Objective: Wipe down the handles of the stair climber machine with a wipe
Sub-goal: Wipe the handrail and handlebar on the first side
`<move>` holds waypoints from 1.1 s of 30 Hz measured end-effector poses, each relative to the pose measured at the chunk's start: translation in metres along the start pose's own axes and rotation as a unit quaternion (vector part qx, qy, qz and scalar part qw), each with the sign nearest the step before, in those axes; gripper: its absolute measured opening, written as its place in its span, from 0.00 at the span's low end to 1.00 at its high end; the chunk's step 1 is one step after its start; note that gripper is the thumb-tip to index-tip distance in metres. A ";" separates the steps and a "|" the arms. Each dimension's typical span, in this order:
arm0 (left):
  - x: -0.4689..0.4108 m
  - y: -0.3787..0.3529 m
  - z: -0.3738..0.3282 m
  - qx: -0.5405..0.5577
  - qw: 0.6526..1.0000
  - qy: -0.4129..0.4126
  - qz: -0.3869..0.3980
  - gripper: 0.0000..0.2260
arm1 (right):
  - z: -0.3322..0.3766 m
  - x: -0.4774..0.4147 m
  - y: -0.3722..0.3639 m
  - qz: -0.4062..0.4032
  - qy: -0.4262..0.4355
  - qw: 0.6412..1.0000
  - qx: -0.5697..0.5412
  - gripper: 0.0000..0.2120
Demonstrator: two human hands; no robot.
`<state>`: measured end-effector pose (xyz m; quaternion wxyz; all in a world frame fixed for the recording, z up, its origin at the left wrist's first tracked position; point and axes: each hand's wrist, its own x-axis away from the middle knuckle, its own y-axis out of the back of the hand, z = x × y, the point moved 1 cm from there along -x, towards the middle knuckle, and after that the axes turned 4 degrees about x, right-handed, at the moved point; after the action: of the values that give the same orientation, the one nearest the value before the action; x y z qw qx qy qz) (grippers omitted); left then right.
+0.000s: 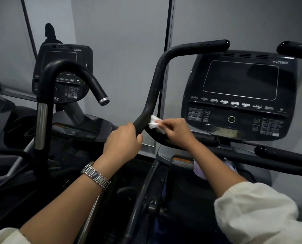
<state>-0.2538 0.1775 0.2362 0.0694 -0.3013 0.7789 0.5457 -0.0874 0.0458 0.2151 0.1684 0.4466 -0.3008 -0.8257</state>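
- The left hand (123, 140), a watch (95, 175) on its wrist, is wrapped around the black handle (155, 80) low down.
- The right hand (175, 131) pinches a white wipe (153, 122) against the handle, just above that grip.
- The console (238, 95) stands to the right.

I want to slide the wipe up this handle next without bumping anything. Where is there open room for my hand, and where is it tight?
Open: along the upper handle, bordered by the grey wall on its left and the console on its right. Tight: at the bend, where the left hand grips just beside the wipe in the right hand.
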 end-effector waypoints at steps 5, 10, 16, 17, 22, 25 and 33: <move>0.001 0.000 0.000 -0.003 1.000 -0.003 -0.006 0.10 | -0.046 0.033 0.029 -0.010 0.065 0.979 0.192 0.11; 0.001 -0.001 0.000 -0.001 1.000 -0.005 -0.006 0.10 | -0.036 0.021 -0.002 0.065 0.088 0.936 0.335 0.15; 0.002 0.000 0.001 0.003 1.000 -0.007 -0.006 0.10 | -0.014 0.002 -0.038 0.080 0.079 0.894 0.433 0.09; 0.002 0.001 0.000 0.005 1.000 -0.006 -0.004 0.10 | -0.016 0.006 -0.035 0.072 0.080 0.896 0.430 0.08; 0.003 0.002 -0.001 0.002 1.000 -0.008 -0.002 0.10 | -0.033 0.036 -0.013 0.017 0.085 0.906 0.415 0.20; 0.003 0.001 -0.001 -0.003 1.000 -0.015 -0.004 0.09 | -0.030 0.035 -0.018 -0.001 0.085 0.907 0.413 0.20; 0.000 -0.003 0.002 -0.047 0.998 -0.050 -0.003 0.10 | -0.028 0.037 -0.023 -0.010 0.104 0.921 0.376 0.26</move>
<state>-0.2522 0.1790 0.2327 0.0957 -0.2785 0.7468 0.5963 -0.0844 0.0334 0.1647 0.0104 0.5635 -0.5656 -0.6020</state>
